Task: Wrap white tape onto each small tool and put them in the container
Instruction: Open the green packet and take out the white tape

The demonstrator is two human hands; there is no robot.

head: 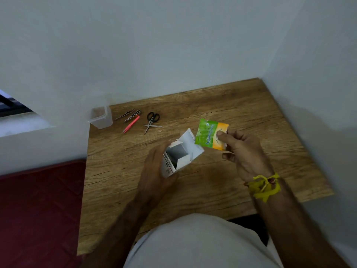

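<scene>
Now L grip [154,163] round opened box [178,153], R grip [244,151] pinching sachet [210,136]; tools [133,118], container [100,118] well beyond.

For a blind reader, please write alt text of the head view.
A person's left hand holds an open white box while the right hand pinches a green packet over a wooden table; tweezers, scissors and a container lie beyond.
</scene>
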